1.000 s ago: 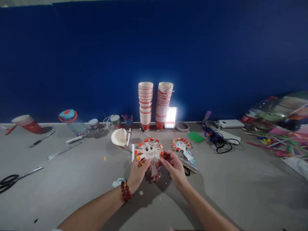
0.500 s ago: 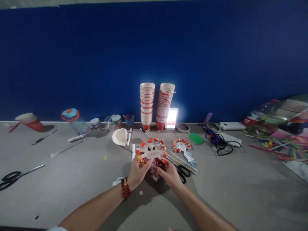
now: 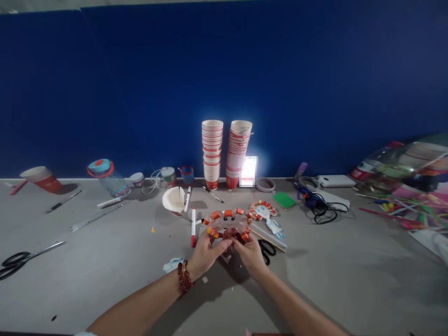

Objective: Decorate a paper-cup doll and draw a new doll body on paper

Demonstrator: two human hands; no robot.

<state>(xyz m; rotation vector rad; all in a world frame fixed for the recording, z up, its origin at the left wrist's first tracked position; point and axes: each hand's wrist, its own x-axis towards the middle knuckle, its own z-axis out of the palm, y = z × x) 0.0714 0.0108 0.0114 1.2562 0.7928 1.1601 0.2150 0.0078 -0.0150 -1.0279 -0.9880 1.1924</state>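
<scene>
Between my two hands is a paper-cup doll [image 3: 230,222] with a drawn smiling face and curled red-and-white strips fanned around it. My left hand [image 3: 207,254], with a beaded bracelet at the wrist, closes on its left side, thumb in front. My right hand [image 3: 250,255] closes on the right side, its thumb meeting the left one below the face. The doll's face tips back, and its lower part is mostly hidden by my fingers. Behind it to the right lies a second doll [image 3: 263,212] with a pale blue dress. Black-handled scissors [image 3: 268,251] lie partly behind my right hand.
Two tall stacks of paper cups [image 3: 212,154] stand by the blue wall. A cut cup [image 3: 173,199], a red-capped marker [image 3: 193,228] and a green pad [image 3: 284,200] lie nearer. Other scissors [image 3: 21,261] are at far left, and pipe cleaners [image 3: 402,210] at right.
The doll has moved slightly right and its face has tilted back, so it looks flatter. Both hands have shifted with it, thumbs now closer together. The red-capped marker shows more fully.
</scene>
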